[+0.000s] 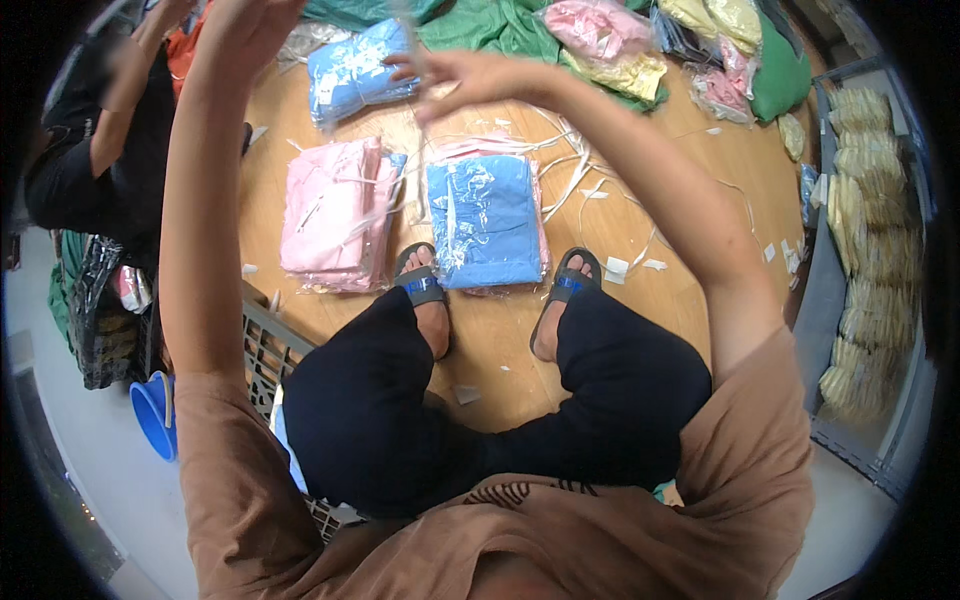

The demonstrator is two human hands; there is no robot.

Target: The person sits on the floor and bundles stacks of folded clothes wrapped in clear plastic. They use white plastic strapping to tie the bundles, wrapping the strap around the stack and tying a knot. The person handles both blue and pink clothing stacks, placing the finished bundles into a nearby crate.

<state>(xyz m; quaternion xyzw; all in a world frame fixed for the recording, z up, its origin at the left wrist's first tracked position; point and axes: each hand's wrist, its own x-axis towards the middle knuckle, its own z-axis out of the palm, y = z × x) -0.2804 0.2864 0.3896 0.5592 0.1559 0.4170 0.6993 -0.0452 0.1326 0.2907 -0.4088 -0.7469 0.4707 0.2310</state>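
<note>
My left hand (259, 26) is raised at the top left; its fingers are cut off by the upper edge. My right hand (457, 81) is blurred at top centre, fingers spread, in front of a blue bagged garment bundle (360, 71). A pale, blurred strip passes by its fingertips; whether it is held cannot be made out. Between and beyond my feet lie two stacks of folded garments in clear plastic: a pink-topped stack (330, 210) on the left and a blue-topped stack (487, 221) on the right. White ties (574, 161) trail over the wooden floor.
Bagged pink and yellow garments (600, 37) lie on green cloth at the back. A grey plastic crate (274, 337) and a blue bucket (154, 416) are at left, where another person in black (97, 150) sits. Bundled pale items (877, 277) fill a rack at right.
</note>
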